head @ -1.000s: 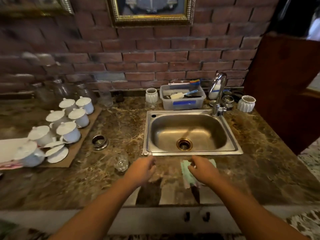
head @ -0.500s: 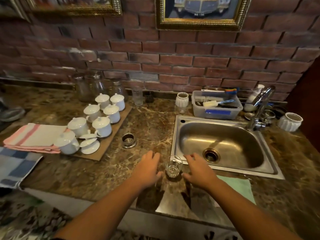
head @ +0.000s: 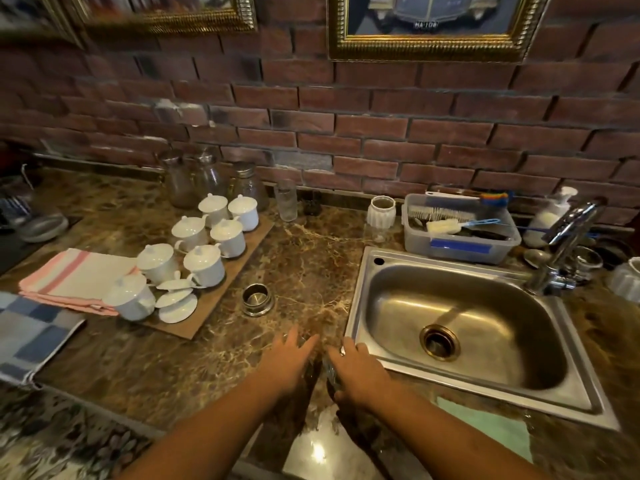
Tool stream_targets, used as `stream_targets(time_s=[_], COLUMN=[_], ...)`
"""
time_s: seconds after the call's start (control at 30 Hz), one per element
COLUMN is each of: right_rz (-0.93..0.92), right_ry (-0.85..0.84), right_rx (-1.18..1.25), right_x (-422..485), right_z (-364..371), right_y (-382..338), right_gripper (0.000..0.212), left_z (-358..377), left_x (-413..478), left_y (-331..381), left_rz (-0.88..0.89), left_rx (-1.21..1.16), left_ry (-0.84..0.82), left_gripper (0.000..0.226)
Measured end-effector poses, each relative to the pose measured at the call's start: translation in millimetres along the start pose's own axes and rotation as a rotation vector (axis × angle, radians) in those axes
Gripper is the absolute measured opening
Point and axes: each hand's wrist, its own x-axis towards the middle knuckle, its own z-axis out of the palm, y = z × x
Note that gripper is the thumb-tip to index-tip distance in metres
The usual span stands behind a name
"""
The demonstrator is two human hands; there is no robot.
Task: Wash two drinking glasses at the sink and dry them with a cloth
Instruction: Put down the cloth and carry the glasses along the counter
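Observation:
My right hand (head: 362, 372) curls around a small clear drinking glass (head: 330, 370) on the brown marble counter, just left of the steel sink (head: 356, 306). Only a sliver of that glass shows beside the palm. My left hand (head: 287, 362) lies close beside it with fingers stretched forward. A faint glint of glass shows under its fingertips, and I cannot tell if it holds anything. A pale green cloth (head: 485, 424) lies flat on the counter in front of the sink, to the right of my right forearm.
The tap (head: 568, 244) stands at the sink's back right, with a plastic tub of brushes (head: 457, 245) behind the basin. Several white lidded cups (head: 207, 244) sit on a board at left, beside a striped towel (head: 76, 275). A tall glass (head: 286, 202) stands by the wall, a metal ring (head: 257, 299) mid-counter.
The view has swung left and closer. My hands have closed in from either side of the small glass; the right hand now wraps it and the left covers the spot beside it.

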Motion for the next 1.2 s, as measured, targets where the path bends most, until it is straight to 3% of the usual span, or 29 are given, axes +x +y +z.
stream_targets(time_s=[0.23, 0.4, 0.57, 0.93, 1.2], right_rz=[-0.043, -0.074, -0.195, -0.586, -0.597], right_ry=[-0.012, -0.044, -0.027, 0.014, -0.024], right_rx=[0.020, 0.035, -0.003, -0.082, -0.149], right_x=[10, 20, 42, 74, 71], right_z=[1, -22, -57, -91, -72], right_y=[7, 4, -31, -218, -372], right_gripper=[0.075, 0.085, 0.079, 0.081, 0.078], left_z=[-2, -13, -28, -27, 4], left_x=[-2, -18, -61, -221, -327], left_y=[-9, -31, -72, -203, -312], left_rz=[0.001, -0.082, -0.199, -0.549, -0.565], left_rx=[-0.099, -0.189, -0.291, -0.341, -0.386], left_ry=[0.078, 0.085, 0.175, 0.301, 0.402], left_gripper=[0.069, 0.077, 0.077, 0.083, 0.084])
